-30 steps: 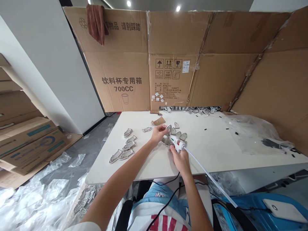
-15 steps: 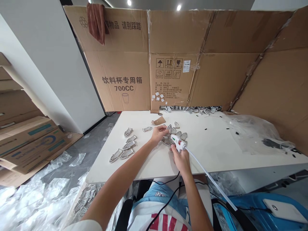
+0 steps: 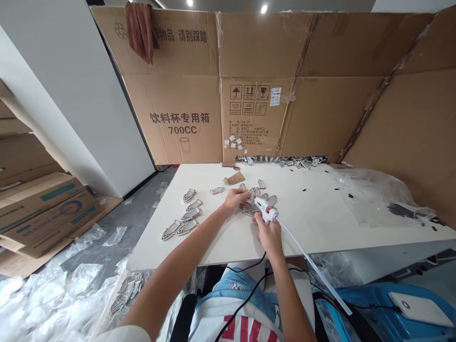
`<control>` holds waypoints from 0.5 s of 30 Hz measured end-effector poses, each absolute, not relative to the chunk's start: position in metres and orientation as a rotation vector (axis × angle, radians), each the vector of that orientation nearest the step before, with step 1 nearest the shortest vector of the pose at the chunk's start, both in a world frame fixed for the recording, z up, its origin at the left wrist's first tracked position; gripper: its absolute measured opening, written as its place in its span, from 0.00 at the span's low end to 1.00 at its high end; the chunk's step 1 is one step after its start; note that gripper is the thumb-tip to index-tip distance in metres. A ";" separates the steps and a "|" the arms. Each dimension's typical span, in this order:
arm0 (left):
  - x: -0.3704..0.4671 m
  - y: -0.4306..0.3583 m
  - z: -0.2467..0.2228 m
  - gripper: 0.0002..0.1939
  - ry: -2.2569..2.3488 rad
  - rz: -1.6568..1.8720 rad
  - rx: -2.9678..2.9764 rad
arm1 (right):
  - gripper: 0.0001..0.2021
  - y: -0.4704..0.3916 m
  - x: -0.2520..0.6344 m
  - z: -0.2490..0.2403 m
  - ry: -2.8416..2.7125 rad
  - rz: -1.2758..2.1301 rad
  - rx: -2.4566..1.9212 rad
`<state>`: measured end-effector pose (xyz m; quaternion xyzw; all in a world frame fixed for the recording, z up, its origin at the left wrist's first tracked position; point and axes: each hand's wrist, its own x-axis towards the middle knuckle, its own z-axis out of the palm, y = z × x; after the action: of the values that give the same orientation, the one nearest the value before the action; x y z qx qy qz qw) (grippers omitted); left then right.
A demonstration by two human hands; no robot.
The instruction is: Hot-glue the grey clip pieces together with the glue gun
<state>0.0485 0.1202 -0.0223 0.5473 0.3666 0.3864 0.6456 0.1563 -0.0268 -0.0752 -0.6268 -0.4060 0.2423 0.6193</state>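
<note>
My right hand is wrapped round a white glue gun, whose nozzle points up and left. A long white glue stick trails from its back end past my forearm. Just left of the nozzle, my left hand pinches one of the silver metal frames, mostly hidden by the fingers. A cluster of similar metal frames lies around and under the nozzle. More metal frames rest in a loose column on the left of the white table.
A tall cardboard wall stands behind the table, with metal parts along its bottom gap. A torn cardboard piece lies near the cluster. At right is a clear plastic bag. A bin of frames sits below left.
The glue gun has shifted very slightly right and its nozzle sits a little away from the left fingers. Both hands otherwise hold nearly the same places.
</note>
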 end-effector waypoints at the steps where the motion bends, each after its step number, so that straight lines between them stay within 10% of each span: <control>1: 0.049 0.120 -0.022 0.11 0.833 0.873 1.246 | 0.19 -0.027 0.156 -0.076 -0.932 0.561 -1.439; 15: 0.049 0.124 -0.025 0.13 0.830 0.821 1.283 | 0.21 -0.030 0.156 -0.071 -0.915 0.584 -1.485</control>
<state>0.0485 0.1235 -0.0248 0.5640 0.3649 0.3610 0.6469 0.1564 -0.0297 -0.0709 -0.6422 -0.3957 0.2524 0.6060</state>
